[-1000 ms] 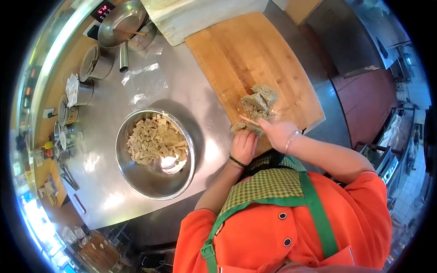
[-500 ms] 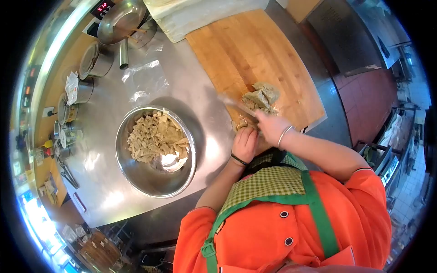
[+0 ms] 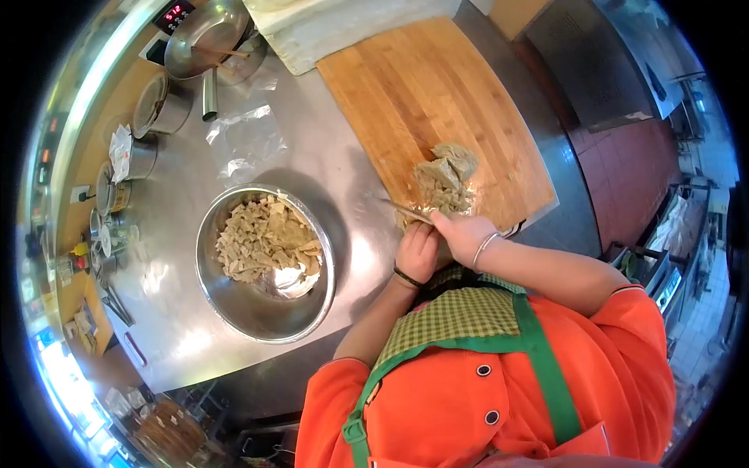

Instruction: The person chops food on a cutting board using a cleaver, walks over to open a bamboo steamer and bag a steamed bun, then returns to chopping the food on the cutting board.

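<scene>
My right hand (image 3: 465, 237), with a silver bangle at the wrist, is closed around the handle of a knife (image 3: 404, 208). Its blade points left over the near edge of the wooden cutting board (image 3: 413, 86). Just below the blade, my left hand (image 3: 418, 254) has its fingers curled and pressed together on a greyish-beige food piece, mostly hidden by fingers and knife. Beyond the knife lies a mound of the same soft-looking food (image 3: 445, 178), partly cut into chunks. Left of the board, a steel bowl (image 3: 265, 321) holds many cut pieces (image 3: 265, 235).
A clear plastic bag (image 3: 243, 140) lies on the steel table (image 3: 172, 273) behind the bowl. A pan (image 3: 204, 43) sits at the back left, with pots (image 3: 160, 109) along the left side. Tongs (image 3: 117, 304) lie near the left edge. A white block-like object (image 3: 343, 27) borders the board.
The knife and my right hand have come slightly down and nearer to my body. More of the cut chunks beyond the blade now show. My left hand stays nearly in place.
</scene>
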Demonstrator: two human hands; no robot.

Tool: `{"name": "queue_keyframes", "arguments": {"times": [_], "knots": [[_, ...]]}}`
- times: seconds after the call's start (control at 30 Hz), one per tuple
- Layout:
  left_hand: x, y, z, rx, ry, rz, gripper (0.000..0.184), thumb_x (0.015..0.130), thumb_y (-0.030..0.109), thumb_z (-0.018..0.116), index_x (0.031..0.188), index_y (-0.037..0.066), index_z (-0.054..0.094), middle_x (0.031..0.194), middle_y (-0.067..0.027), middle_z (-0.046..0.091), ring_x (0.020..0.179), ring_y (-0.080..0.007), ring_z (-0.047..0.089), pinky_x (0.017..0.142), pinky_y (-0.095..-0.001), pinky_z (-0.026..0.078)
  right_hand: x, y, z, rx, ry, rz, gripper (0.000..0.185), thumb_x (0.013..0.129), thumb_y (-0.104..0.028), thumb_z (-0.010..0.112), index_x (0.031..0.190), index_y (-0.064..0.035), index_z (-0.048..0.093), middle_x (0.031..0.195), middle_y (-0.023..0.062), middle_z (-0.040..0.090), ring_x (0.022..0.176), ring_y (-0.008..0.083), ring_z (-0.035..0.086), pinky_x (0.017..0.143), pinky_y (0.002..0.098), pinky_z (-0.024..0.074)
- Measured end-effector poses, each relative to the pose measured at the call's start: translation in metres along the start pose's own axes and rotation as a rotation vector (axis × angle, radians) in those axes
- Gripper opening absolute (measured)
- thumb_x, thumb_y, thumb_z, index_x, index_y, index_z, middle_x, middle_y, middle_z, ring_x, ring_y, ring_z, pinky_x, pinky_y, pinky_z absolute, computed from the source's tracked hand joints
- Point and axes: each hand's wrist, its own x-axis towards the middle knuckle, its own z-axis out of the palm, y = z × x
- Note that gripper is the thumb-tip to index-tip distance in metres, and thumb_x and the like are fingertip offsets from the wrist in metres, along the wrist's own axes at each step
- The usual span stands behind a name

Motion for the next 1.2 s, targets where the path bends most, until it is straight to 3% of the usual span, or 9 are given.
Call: {"name": "queue_keyframes", "arguments": {"times": [0.13,0.33,0.57,0.73,0.93,1.2], "knots": [[0.003,0.003,-0.002,-0.019,0.046,0.008,0.028,0.062,-0.002,0.061,0.089,-0.003,0.055,0.094,-0.0162,0.052,0.085,-0.0342,0.052,0.074,-0.0392,0.044,-0.004,0.008,-0.015,0.145,0.073,0.144,0.028,0.080,-0.011,0.042,0.107,-0.0088,0.037,0.086,0.0196,0.060,0.077,0.0356,0.059,0.063,0.0438,0.0467],[0.002,0.001,0.000,-0.022,0.024,0.006,0.022,0.066,-0.001,0.057,0.087,-0.005,0.055,0.093,-0.0169,0.052,0.084,-0.0316,0.052,0.075,-0.0371,0.045,-0.045,-0.001,-0.012,-0.077,0.000,0.016,0.027,0.080,-0.010,0.042,0.107,-0.0081,0.038,0.087,0.0201,0.059,0.079,0.0357,0.059,0.064,0.0436,0.0470],[0.005,0.000,-0.002,-0.053,0.007,0.008,0.021,0.067,-0.001,0.056,0.088,-0.005,0.055,0.092,-0.0171,0.052,0.085,-0.0319,0.052,0.075,-0.0376,0.045,-0.005,-0.002,-0.002,0.027,0.019,0.001,0.027,0.081,-0.012,0.042,0.107,-0.0080,0.036,0.081,0.0202,0.060,0.078,0.0357,0.059,0.063,0.0434,0.0469],[0.003,0.004,-0.003,0.021,0.054,0.024,0.022,0.066,-0.001,0.055,0.088,-0.006,0.055,0.091,-0.0171,0.052,0.084,-0.0321,0.052,0.075,-0.0370,0.045,-0.009,0.010,-0.011,0.114,0.052,0.144,0.030,0.080,-0.011,0.043,0.109,-0.0087,0.036,0.081,0.0209,0.060,0.076,0.0364,0.059,0.063,0.0446,0.0463],[0.000,0.002,-0.003,-0.017,0.011,0.011,0.022,0.066,0.000,0.054,0.088,-0.006,0.055,0.091,-0.0176,0.053,0.084,-0.0317,0.052,0.076,-0.0369,0.045,-0.048,-0.002,-0.016,-0.076,-0.043,0.035,0.035,0.077,-0.006,0.047,0.110,-0.0073,0.035,0.086,0.0212,0.059,0.078,0.0361,0.059,0.062,0.0439,0.0467],[0.001,-0.002,0.001,-0.035,0.029,0.016,0.025,0.065,0.001,0.054,0.089,-0.007,0.055,0.094,-0.0180,0.053,0.086,-0.0323,0.052,0.077,-0.0366,0.045,-0.007,-0.010,-0.006,-0.001,-0.033,0.001,0.033,0.077,-0.008,0.046,0.108,-0.0057,0.035,0.087,0.0215,0.059,0.078,0.0362,0.059,0.063,0.0430,0.0466]]}}
